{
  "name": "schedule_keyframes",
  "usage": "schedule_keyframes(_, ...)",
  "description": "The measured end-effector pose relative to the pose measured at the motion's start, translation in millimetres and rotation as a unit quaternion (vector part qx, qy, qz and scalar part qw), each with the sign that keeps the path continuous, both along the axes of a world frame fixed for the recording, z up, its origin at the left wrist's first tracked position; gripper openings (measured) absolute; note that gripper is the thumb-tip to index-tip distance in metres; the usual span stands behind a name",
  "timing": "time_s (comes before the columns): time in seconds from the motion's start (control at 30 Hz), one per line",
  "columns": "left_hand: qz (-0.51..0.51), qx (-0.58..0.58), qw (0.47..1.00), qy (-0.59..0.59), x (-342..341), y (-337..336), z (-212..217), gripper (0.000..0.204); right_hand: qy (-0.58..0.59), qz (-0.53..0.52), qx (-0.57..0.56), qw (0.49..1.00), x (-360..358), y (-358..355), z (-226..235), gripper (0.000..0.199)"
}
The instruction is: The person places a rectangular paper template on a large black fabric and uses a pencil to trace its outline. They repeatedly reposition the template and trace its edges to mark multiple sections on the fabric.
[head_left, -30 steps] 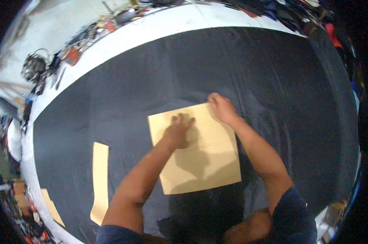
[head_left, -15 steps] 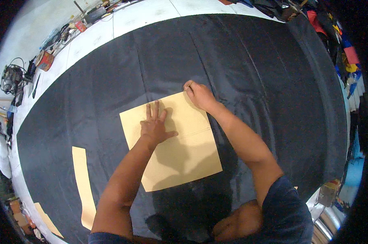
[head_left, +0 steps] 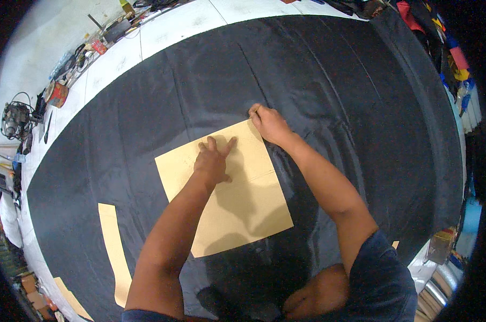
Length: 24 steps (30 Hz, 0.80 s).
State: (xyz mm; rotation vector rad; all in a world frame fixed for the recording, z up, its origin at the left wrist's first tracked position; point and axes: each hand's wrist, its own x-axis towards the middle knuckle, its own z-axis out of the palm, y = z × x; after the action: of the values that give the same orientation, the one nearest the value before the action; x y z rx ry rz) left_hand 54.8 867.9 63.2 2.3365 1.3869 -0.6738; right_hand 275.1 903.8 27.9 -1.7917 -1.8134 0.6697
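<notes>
A tan paper pattern piece (head_left: 237, 198) lies flat on a wide sheet of black fabric (head_left: 329, 80) that covers the table. My left hand (head_left: 213, 160) presses palm down on the upper part of the paper, fingers spread. My right hand (head_left: 268, 123) sits at the paper's far right corner with its fingers curled, touching the fabric along the edge; whether it holds a small marking tool I cannot tell.
A long tan paper strip (head_left: 114, 247) lies on the fabric at the lower left, another piece (head_left: 71, 298) beyond it. Tools, a red tin (head_left: 56, 94) and cables crowd the white table edge (head_left: 162, 32) at upper left. Coloured fabrics are stacked at the right rim (head_left: 457, 70).
The view has shifted, so the paper sits a little differently in the picture. My right hand has stayed at the far right corner and my left hand still presses the sheet.
</notes>
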Motion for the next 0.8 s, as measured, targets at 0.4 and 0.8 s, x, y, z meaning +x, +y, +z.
schedule_keyframes(0.4,-0.16,0.038,0.983,0.082,27,1,2,0.127,0.017,0.013,0.015,1.0,13,-1,-3,0.023)
schedule_keyframes(0.8,-0.036,0.021,0.998,-0.047,45,7,2,0.113,0.003,0.011,0.002,1.0,17,-4,-2,0.022)
